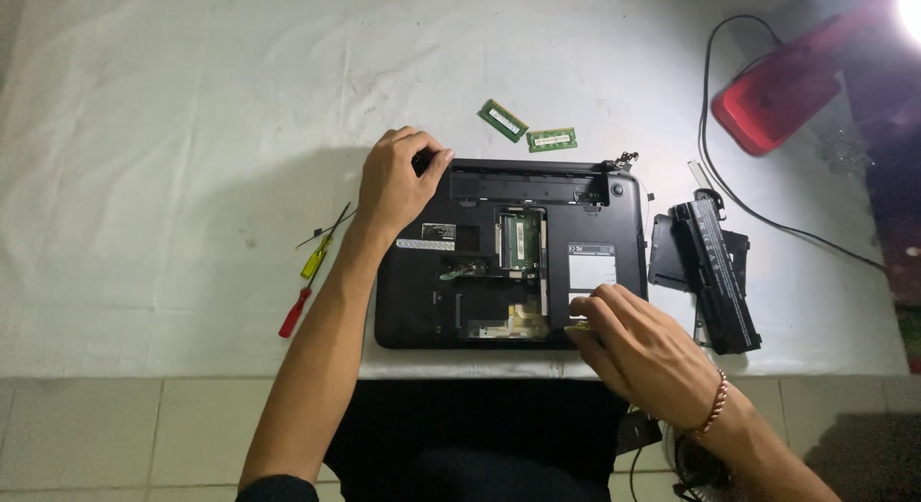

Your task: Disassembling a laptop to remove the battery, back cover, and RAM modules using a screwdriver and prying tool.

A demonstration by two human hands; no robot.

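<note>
White cloth over the table (173,176), lit hard by a red desk lamp (782,84) in the far right corner, with the tiled floor showing at the near edge. So the black laptop (413,310) is lying bottom-up near the front of the table and it looks well into teardown: battery bay along the far edge is empty, and the long black battery (721,276) sits off to the right on what looks like a removed black cover panel (667,252). Two green memory sticks (526,128) are already out, lying just beyond the laptop. The middle bay is open, with a green board showing inside; can't tell if it's another stick or something else. The rest of the bottom shell looks like it's still on, so I'd guess plenty is left. Left hand (393,185) is curled over the far left corner, fingers bent down on the edge, steadying it I think. Right hand (638,344) is at the near right edge, fingertips drawn together on something small and yellowish, too small to make out. Two screwdrivers, yellow (317,257) and red (295,312), lie untouched on the left.
</note>
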